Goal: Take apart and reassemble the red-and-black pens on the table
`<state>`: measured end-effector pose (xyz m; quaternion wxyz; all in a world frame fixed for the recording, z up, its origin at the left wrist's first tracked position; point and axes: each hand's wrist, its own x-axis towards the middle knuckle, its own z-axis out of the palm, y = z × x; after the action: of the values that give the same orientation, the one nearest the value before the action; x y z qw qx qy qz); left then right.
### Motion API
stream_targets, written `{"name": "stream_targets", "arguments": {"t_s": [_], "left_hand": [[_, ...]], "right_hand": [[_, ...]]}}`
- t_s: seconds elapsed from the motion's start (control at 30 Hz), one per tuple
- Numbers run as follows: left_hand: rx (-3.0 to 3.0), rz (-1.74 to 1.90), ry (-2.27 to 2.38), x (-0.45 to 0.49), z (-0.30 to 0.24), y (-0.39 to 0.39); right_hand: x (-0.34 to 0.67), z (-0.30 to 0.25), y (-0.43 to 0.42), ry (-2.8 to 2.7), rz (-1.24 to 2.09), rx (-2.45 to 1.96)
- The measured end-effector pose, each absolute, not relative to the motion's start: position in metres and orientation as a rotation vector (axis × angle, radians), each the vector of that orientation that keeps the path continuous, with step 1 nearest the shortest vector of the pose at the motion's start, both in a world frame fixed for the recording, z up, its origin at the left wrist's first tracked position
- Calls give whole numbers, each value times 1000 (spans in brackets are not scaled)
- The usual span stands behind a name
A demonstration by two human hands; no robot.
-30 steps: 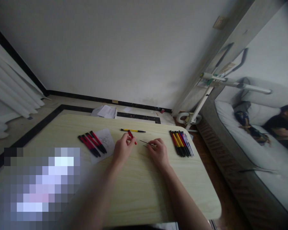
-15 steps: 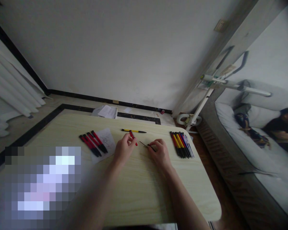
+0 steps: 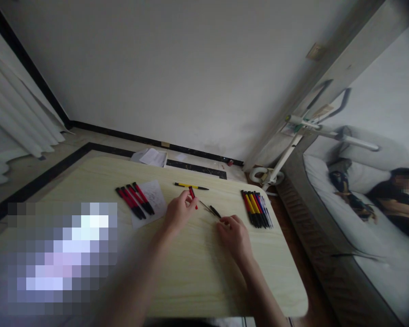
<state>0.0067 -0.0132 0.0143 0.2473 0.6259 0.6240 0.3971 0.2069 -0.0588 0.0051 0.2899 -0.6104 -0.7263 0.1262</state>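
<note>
My left hand (image 3: 181,211) is closed around a red pen barrel (image 3: 192,193), tilted with its top away from me. Right of it, a thin pen refill (image 3: 205,206) lies at a slant beside a short black pen section (image 3: 215,211). My right hand (image 3: 235,232) is just below the black section's near end, its fingers curled together. Whatever its fingertips pinch is too small to name, and I cannot tell whether they touch the black section. Beyond both hands lies a yellow and black pen (image 3: 191,186) on the table.
Several red and black pens (image 3: 135,200) lie on a white printed sheet (image 3: 157,195) at left. On the right is a row of several yellow, red and blue pens and thin refills (image 3: 256,209) on the wooden table (image 3: 191,272). A person (image 3: 398,195) sits on the grey sofa (image 3: 371,263).
My right hand has shifted right and toward me, off most of the black pen section, which shows more fully. My left hand still holds the red barrel. The view has tilted slightly.
</note>
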Motion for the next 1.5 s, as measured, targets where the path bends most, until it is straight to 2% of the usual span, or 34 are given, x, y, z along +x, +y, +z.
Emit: {"name": "stream_targets", "arguments": {"t_s": [0.53,0.83,1.0,1.5], "left_hand": [[1634,1253,1578,13,16,-17],[470,1395,852,10,8,-4],[130,1310,585,12,9,-7],[150,1232,549,30,9,-15]], "right_hand": [[202,10,-58,-1836,465,-1555],[168,41,-35,-1638,620,-1351],[147,38,-29,-1607,593,-1287],[158,26,-31,-1418,544,-1251]]}}
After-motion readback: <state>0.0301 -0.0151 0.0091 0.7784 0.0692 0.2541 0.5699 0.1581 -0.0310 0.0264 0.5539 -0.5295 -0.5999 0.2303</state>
